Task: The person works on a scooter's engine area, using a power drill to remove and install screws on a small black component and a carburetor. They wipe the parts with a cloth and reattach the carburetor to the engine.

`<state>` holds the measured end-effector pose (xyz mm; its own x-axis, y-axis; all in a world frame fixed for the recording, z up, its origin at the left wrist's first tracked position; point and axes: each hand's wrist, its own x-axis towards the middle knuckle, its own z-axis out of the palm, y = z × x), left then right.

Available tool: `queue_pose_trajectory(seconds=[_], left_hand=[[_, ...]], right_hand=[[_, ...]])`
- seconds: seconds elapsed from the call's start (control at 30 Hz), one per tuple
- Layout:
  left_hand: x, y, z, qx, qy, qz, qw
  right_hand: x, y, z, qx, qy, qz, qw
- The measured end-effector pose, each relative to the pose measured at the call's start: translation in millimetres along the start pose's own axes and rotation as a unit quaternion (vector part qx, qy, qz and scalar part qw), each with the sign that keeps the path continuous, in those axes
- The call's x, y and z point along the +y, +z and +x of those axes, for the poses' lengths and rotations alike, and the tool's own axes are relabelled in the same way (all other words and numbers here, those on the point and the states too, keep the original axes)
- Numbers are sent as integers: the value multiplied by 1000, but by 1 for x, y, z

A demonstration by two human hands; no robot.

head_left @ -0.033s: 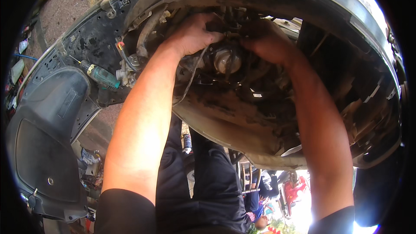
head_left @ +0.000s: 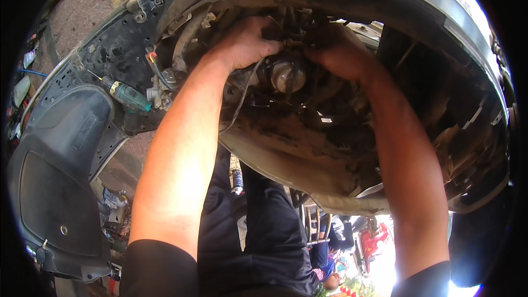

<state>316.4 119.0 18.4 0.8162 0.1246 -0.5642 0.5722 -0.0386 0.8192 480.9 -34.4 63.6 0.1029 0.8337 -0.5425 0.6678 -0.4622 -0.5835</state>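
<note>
Both my hands are inside the dark, dirty cavity of a scooter's body, among hoses and engine parts. My left hand is closed, its thumb stretched toward the right hand; its fingertips are hidden behind the parts. My right hand, in shadow, is closed with its fingers curled against the same spot. What they grip between them is too dark to make out. Just below sits a round, dull metal part. A thin dark cable hangs down from beside my left thumb.
A screwdriver with a green handle lies on the black footboard to the left. Near it is a red-tipped cable. A black panel with a key stands at lower left. A spray can shows below, and a person farther off.
</note>
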Motion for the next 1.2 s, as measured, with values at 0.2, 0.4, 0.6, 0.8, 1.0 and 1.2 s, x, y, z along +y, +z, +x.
queue_pose_trajectory(seconds=[0.2, 0.4, 0.6, 0.8, 1.0, 1.2], left_hand=[[3, 3, 3, 12, -37, 15, 999], [12, 6, 0, 73, -56, 28, 995], [7, -11, -12, 12, -25, -78, 997], [-8, 1, -5, -56, 6, -166, 984], [-16, 6, 1, -27, 5, -94, 995], [-5, 16, 3, 42, -28, -8, 999]], right_hand=[[-2, -1, 1, -1, -20, -26, 999], [-3, -1, 0, 5, 8, 8, 1000], [-1, -4, 1, -17, 14, 27, 999], [-4, -5, 3, -21, 31, 17, 999], [2, -3, 3, 5, -28, 26, 999], [17, 5, 6, 46, -144, -97, 984]])
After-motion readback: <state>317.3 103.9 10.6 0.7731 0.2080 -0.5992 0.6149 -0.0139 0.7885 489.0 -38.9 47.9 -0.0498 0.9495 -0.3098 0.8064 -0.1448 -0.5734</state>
